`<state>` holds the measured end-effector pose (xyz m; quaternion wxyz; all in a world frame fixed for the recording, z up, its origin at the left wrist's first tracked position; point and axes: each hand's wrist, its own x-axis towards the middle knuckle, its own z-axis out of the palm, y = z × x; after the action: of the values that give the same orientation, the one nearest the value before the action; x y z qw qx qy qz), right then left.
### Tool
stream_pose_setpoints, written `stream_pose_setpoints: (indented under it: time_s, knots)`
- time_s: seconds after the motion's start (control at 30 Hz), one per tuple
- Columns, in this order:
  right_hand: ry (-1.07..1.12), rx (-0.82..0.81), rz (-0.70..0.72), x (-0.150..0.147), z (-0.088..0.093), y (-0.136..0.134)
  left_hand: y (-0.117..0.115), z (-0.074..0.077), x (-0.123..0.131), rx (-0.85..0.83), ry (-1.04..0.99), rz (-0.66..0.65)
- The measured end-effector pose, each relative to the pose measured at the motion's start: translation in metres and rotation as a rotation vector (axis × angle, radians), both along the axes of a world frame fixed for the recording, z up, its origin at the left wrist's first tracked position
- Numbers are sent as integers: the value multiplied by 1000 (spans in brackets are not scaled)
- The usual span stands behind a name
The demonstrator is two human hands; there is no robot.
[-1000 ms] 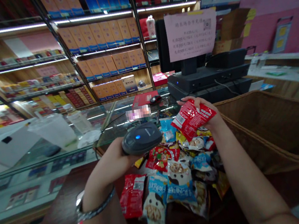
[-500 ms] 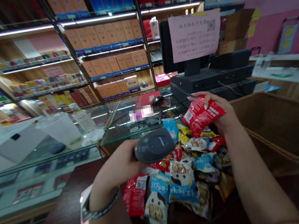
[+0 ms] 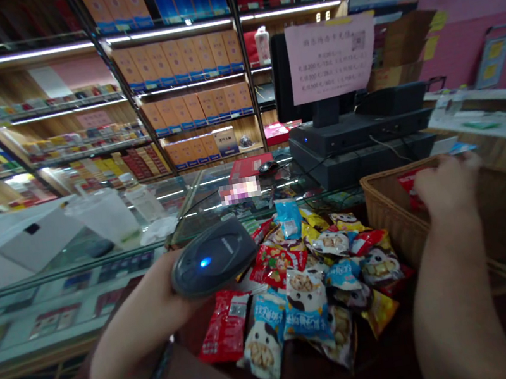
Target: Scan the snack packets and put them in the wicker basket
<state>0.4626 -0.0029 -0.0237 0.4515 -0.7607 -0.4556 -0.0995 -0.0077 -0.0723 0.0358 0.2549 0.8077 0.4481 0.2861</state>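
Observation:
My left hand (image 3: 139, 303) grips a dark grey handheld barcode scanner (image 3: 213, 258), whose blue light is lit, just left of a heap of snack packets (image 3: 304, 284). A red packet (image 3: 225, 325) lies at the heap's near left edge. My right hand (image 3: 448, 190) is over a woven wicker basket (image 3: 388, 209), touching or just beside a red packet (image 3: 413, 186) at the basket's mouth. That hand hides part of the packet, and I cannot tell if the fingers still hold it.
Behind the heap stand a glass display counter (image 3: 78, 271) with a plastic cup (image 3: 101, 218) on it, and a black till terminal (image 3: 354, 132) under a monitor bearing a pink notice (image 3: 333, 58). Shelves of boxed goods (image 3: 178, 67) rise behind.
My right hand has moved right from above the heap to the basket, taking the red packet there. My left hand and the scanner have shifted slightly left and lower.

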Motion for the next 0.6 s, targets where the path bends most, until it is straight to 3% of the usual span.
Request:
stream_pose_setpoints:
  time_s: [0.1, 0.17, 0.23, 0.3, 0.37, 0.43, 0.5, 0.6]
  knots:
    - [28, -132, -175, -10, -1, 5, -10, 1, -4, -38, 38, 38]
    - [-34, -150, -168, -21, 4, 4, -17, 3, 0, -36, 59, 15]
    - [-87, -97, -10, -34, 10, 3, -22, 7, 7, -13, 79, -28]
    - [-30, -125, 242, -48, 16, 4, -25, 10, 13, 4, 106, -45]
    - [60, -303, 510, -62, 18, 9, -27, 10, 17, 3, 136, -32]
    - [87, -543, 681, -73, 15, 17, -27, 10, 17, -9, 151, -17]
    - [51, -740, 720, -81, 8, 27, -26, 9, 16, -12, 149, -19]
    - [-9, -899, 712, -86, -6, 41, -24, 8, 14, -61, 138, -11]
